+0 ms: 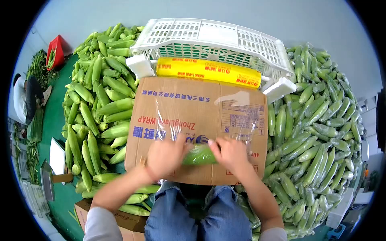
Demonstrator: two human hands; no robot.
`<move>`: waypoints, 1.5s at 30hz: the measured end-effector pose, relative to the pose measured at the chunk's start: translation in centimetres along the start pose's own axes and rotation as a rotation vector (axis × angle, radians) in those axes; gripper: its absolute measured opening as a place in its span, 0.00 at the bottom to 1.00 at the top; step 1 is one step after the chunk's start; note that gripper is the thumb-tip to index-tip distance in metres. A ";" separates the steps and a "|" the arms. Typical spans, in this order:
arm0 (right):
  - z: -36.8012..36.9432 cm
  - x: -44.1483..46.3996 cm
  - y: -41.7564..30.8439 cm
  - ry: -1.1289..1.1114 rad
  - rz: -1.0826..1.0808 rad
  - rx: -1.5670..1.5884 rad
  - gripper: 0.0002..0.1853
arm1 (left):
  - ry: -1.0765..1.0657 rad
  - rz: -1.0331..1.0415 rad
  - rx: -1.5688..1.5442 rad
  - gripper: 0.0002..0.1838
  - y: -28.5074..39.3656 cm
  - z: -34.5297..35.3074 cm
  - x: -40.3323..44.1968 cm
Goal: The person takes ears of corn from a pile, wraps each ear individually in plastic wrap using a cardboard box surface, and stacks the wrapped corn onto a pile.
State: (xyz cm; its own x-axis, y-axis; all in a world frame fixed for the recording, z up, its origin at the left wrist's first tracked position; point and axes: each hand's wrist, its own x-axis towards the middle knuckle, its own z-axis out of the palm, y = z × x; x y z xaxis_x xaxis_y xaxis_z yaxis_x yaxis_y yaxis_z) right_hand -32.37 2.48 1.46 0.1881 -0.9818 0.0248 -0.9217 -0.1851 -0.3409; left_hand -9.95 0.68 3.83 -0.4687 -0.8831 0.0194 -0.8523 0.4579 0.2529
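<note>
A green ear of corn in its husk (199,156) lies crosswise on the near part of a cardboard box (177,90), with clear plastic film around it. My left hand (167,154), a little blurred, is closed at the ear's left end. At the right end my right hand (231,153) is closed too, its thumb on the husk. From the ear, the clear film (169,114) stretches back over the box to a yellow roll of cling film (209,72). The roll sits on a rod between two white foam blocks.
A white plastic crate (217,34) stands behind the roll. Unwrapped corn (116,86) is heaped on the left; film-wrapped corn (317,132) is piled on the right. Another person (26,98) is at the far left, near a red container (56,52). An open carton (116,219) stands low left.
</note>
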 end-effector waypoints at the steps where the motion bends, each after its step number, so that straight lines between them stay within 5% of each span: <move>1: -0.3 -0.5 -0.4 -0.053 -0.001 0.016 0.23 | -0.027 0.035 -0.059 0.25 1.5 -1.0 -2.8; 2: -0.5 -1.3 -1.1 -0.118 0.002 0.037 0.24 | -0.077 0.068 -0.152 0.36 2.4 -1.0 -5.2; 4: -1.1 -2.1 -1.8 -0.259 0.034 0.066 0.24 | -0.041 0.078 -0.091 0.41 2.7 -0.3 -5.8; 6: -1.4 -1.6 -2.0 -0.048 -0.015 0.015 0.20 | -0.042 0.021 -0.135 0.44 2.5 0.8 -5.0; 11: -2.1 1.6 -2.7 0.324 -0.439 -0.090 0.29 | 0.394 -0.062 -0.171 0.25 -1.2 3.6 5.1; 12: -1.0 1.7 -2.7 0.309 -0.495 -0.200 0.34 | 0.495 -0.081 -0.234 0.20 -1.4 3.5 6.4; 15: 0.2 2.7 -1.5 0.132 -0.354 -0.268 0.35 | 0.319 -0.032 -0.324 0.08 -1.1 3.0 7.0; 16: 0.4 2.7 -1.3 0.087 -0.377 -0.248 0.37 | 0.534 0.064 -0.239 0.09 -0.7 3.2 6.4; 19: 0.1 0.3 -1.7 -0.035 -0.430 -0.106 0.38 | 0.296 0.118 -0.322 0.09 0.3 1.7 0.4; 21: -0.2 -0.7 -1.7 -0.219 -0.463 -0.004 0.37 | 0.172 0.132 -0.260 0.32 1.6 2.3 -4.7; 23: -1.6 -1.5 -2.8 -0.271 -0.512 -0.012 0.36 | 0.156 0.145 -0.153 0.40 2.7 2.0 -6.8; 27: -1.7 -0.2 -2.6 0.225 -0.501 -0.103 0.36 | 0.127 0.066 -0.197 0.44 0.5 2.0 -1.2; 30: -0.9 1.1 -1.7 0.251 -0.551 -0.257 0.41 | 0.301 0.148 -0.113 0.40 -2.7 3.5 7.2; 32: -0.2 2.9 -0.4 0.311 -0.534 -0.285 0.40 | 0.042 0.236 -0.110 0.39 -3.6 3.0 12.4; 34: -0.2 5.6 0.4 0.153 -0.448 -0.297 0.38 | -0.211 0.256 0.098 0.40 -3.2 4.7 16.1; 40: -0.8 3.6 -0.7 0.017 -0.481 -0.087 0.32 | -0.323 0.202 0.145 0.43 -1.9 3.4 16.0; 45: -3.3 -5.8 -2.0 -0.652 -0.498 0.109 0.37 | -0.291 0.187 -0.117 0.38 -2.4 1.0 14.3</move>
State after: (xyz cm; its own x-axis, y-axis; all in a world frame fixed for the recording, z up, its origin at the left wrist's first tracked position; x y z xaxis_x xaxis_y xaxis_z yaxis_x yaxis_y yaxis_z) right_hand -32.71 8.42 5.07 0.7556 -0.5591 -0.3413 -0.6467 -0.5539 -0.5243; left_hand -14.86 -12.91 2.55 -0.6749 -0.7114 -0.1962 -0.7211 0.5793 0.3799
